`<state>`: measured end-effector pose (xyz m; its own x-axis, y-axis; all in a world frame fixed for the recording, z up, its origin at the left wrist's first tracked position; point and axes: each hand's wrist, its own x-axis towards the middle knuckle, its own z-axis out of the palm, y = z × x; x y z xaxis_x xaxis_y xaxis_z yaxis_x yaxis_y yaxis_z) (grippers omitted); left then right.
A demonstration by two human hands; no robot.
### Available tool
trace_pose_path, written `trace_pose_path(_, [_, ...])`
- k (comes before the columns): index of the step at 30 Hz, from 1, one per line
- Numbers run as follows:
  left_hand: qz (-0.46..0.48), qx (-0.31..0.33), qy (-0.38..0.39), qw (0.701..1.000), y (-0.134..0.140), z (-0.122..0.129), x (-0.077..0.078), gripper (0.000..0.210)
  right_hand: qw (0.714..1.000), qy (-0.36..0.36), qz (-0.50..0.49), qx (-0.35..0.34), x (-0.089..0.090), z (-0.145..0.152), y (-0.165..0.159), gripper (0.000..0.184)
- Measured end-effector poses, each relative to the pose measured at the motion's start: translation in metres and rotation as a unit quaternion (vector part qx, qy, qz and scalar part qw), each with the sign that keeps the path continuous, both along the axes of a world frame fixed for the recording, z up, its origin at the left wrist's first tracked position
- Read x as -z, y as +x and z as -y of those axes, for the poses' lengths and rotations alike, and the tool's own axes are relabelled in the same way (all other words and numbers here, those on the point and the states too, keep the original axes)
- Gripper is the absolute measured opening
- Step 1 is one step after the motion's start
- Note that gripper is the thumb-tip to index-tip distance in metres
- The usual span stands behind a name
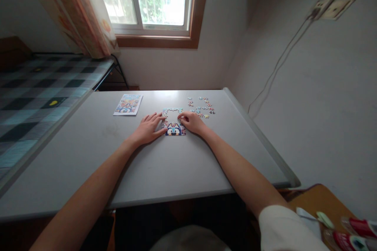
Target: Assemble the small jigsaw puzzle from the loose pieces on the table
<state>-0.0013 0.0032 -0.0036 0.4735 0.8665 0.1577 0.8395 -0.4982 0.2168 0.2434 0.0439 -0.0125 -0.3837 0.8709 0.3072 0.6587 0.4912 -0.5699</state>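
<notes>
While your right hand (pixel 192 121) bends its thumb and index finger close together over the right side of the partly assembled jigsaw puzzle (pixel 173 131), it cannot be told from this view whether a piece is clamped between them. Those fingertips sit just beside the puzzle's unfilled middle, which lies to their left in the frame, so your right hand is the nearer one to it. Your left hand (pixel 149 127) has its fingers spread apart, the tips at the puzzle's left edge and the thumb at its lower left corner; you grip nothing visible with it.

Between your hands, near the centre of the frame, the puzzle lies flat, its longer axis seeming to run up the frame, away from you. You have joined pieces along its top and a filled band with a dark blue figure along its bottom.

Past your right fingers, to the upper right, the loose jigsaw pieces (pixel 211 108) lie scattered. Beyond your left hand, to the upper left, a printed picture sheet (pixel 129 105) rests well apart from the puzzle, on the same pale counter (pixel 167 168).
</notes>
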Motion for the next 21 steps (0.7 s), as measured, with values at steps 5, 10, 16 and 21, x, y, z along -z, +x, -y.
trace_pose_path(5, [0.002, 0.0, -0.004, 1.0, 0.0002, 0.0009, -0.0015, 0.05, 1.0, 0.0, -0.002, 0.0, 0.0, 0.0001, 0.0004, 0.021])
trace_pose_path(10, [0.003, -0.002, -0.003, 1.0, 0.0002, 0.0008, -0.0017, 0.05, 1.0, 0.0, -0.002, -0.001, -0.0005, 0.0003, 0.0001, 0.021])
trace_pose_path(16, [0.008, -0.001, -0.009, 1.0, 0.0002, 0.0009, -0.0019, 0.05, 1.0, -0.004, -0.001, -0.001, -0.0012, 0.0005, 0.0004, 0.022])
trace_pose_path(21, [0.007, -0.003, -0.012, 1.0, -0.0001, 0.0006, -0.002, 0.049, 1.0, -0.006, 0.0, 0.0, -0.002, 0.0013, -0.0004, 0.022])
